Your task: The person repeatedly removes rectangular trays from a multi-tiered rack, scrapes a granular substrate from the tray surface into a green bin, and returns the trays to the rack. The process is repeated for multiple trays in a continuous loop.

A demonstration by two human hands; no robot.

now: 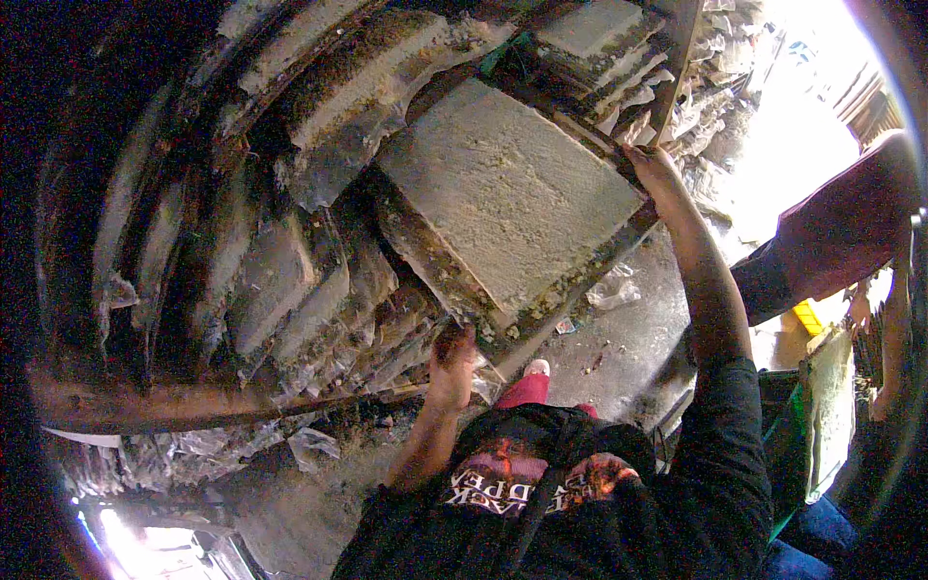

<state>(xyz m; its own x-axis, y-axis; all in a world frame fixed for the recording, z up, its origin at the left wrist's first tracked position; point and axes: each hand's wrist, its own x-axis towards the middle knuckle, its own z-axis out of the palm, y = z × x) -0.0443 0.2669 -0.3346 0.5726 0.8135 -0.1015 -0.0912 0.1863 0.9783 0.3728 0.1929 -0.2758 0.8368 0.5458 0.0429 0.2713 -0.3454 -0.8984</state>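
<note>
Two bare hands are at a broad, square tray with a dark, worn rim, filled with a flat, pale, grainy slab (517,184). The right hand (654,166) bends its fingers over the rim at the far right corner — closed on that edge. The left hand (451,370) is at the near left corner, blurred and in shadow; how tightly it closes, or whether it bears weight, I cannot tell. The tray lies tilted between both hands, with small, pale yellowish crumbs (565,298) along its near edge. Left of the left hand, rows of pale, plastic-wrapped slabs (271,280) lean behind a long brown wooden beam (193,403). Below the grip shows a pinkish-red trouser leg (527,389) over grey floor (638,319); right of the right forearm — another person's dark red clothing (836,232).
</note>
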